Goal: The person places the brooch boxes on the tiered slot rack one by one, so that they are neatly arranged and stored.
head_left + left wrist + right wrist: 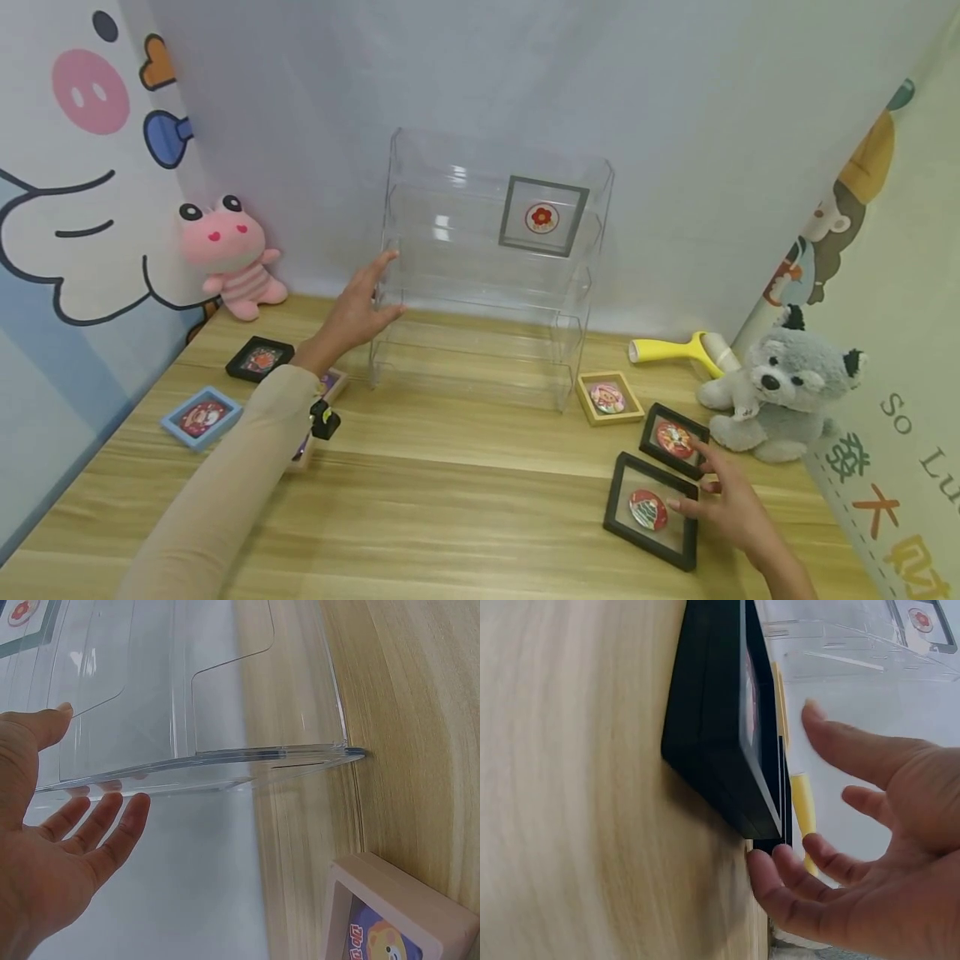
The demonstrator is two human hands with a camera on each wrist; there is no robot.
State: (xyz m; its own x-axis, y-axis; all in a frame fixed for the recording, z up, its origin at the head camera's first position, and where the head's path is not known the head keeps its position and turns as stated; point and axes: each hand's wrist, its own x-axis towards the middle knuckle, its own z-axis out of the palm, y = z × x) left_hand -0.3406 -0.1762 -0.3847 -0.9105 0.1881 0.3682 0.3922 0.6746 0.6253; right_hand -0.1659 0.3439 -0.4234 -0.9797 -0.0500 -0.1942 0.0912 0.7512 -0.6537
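A clear acrylic tiered shelf (480,333) stands at the back of the wooden table (465,492), with a grey frame (543,217) on an upper tier. My left hand (378,287) is open, its straight fingers against the shelf's left side wall (225,697); the thumb (52,720) lies on one side of the panel edge and the fingers (112,817) on the other. My right hand (693,479) is open at the right edge of a large black frame (651,521). Its fingertips (761,870) touch the table beside that frame (720,735).
A small black frame (673,437) and a wood-coloured frame (609,397) lie near the right hand. A black frame (260,359), blue frame (201,417) and pink frame (397,915) lie left. Pink plush (228,254), grey plush (787,392), yellow roller (675,348).
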